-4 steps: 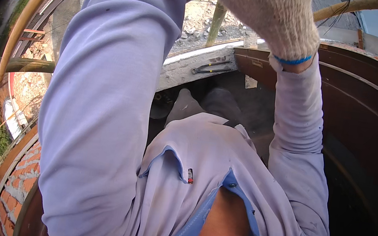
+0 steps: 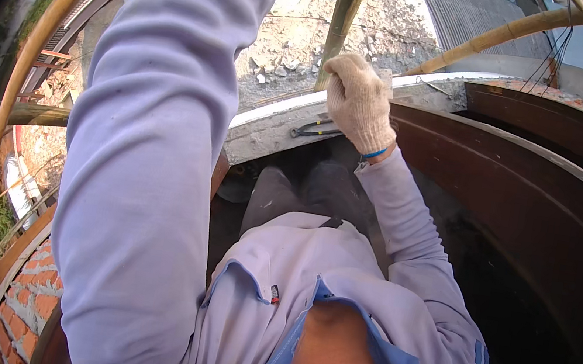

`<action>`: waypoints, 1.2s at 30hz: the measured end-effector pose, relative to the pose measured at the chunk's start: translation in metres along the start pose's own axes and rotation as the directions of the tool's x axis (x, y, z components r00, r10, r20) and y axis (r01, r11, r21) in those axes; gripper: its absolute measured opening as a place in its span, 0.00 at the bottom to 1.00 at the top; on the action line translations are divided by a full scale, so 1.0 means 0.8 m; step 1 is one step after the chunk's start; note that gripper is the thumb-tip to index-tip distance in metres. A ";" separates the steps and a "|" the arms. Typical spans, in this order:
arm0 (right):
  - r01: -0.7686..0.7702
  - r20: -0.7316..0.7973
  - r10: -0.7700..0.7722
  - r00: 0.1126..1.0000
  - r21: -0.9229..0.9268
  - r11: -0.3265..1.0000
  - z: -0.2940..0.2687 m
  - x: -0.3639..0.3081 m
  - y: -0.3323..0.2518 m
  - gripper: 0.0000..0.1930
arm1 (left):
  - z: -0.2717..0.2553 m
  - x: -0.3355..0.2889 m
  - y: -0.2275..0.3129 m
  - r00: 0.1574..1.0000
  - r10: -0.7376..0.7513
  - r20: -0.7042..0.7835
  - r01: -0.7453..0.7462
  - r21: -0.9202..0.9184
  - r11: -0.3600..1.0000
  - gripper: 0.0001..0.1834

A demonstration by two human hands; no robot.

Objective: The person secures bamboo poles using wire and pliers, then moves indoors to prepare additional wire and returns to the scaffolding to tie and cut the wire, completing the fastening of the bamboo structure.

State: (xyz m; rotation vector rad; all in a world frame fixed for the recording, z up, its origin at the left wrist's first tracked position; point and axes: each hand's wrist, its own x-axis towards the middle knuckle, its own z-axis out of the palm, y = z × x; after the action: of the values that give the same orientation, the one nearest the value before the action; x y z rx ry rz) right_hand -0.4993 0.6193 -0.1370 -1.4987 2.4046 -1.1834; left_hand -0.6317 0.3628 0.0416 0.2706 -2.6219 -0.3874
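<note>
Right hand (image 2: 356, 105): the one hand of mine I can see
Cream knitted glove (image 2: 361, 123): one
Thin blue wristband (image 2: 373, 154): one
Lavender fabric sleeves (image 2: 145, 161): two, both mine
Grey cloth trouser legs (image 2: 273, 198): two, mine as well
Metal pliers with black-and-yellow handles (image 2: 306, 131): one pair
Long dark-brown flat panels (image 2: 509, 172): two
Round tan and greenish bamboo poles (image 2: 40, 27): at least four, though the bent rim of my view makes a firm count hard

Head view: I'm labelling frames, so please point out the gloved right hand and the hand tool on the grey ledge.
Gloved right hand (image 2: 360, 104), head view: middle of the hand.
Hand tool (image 2: 311, 134), head view: lower handle.
</note>
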 end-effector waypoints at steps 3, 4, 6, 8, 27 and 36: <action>-0.234 0.478 0.440 0.760 -0.431 0.871 0.095 -0.107 0.099 0.13 | 0.008 0.005 -0.004 0.998 0.008 -0.056 -0.011 -0.049 0.999 0.19; -0.149 0.595 0.447 0.668 -0.481 0.864 0.120 -0.134 0.126 0.14 | 0.013 0.010 -0.002 0.999 -0.044 -0.032 0.043 -0.018 0.999 0.17; -0.015 0.621 0.393 0.678 -0.523 0.852 0.164 -0.168 0.183 0.13 | 0.020 0.016 -0.004 0.996 -0.030 -0.081 0.028 -0.027 0.999 0.17; 0.101 0.682 0.354 0.640 -0.531 0.841 0.195 -0.199 0.216 0.13 | 0.026 0.017 -0.007 0.996 -0.042 -0.081 0.039 -0.034 0.999 0.18; 0.328 0.914 0.190 0.358 -0.314 0.891 0.229 -0.213 0.284 0.15 | 0.051 0.020 -0.019 0.983 0.032 -0.182 -0.013 0.104 0.995 0.26; -0.291 0.859 0.420 0.293 -0.339 0.895 0.204 -0.235 0.255 0.16 | 0.052 0.016 -0.018 0.962 0.064 -0.265 -0.043 0.084 0.996 0.22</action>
State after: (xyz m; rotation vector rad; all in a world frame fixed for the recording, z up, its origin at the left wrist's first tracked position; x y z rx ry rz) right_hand -0.4811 0.7217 -0.4417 -1.0374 1.7732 0.0334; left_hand -0.6614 0.3556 0.0070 0.2578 -2.3754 -0.2136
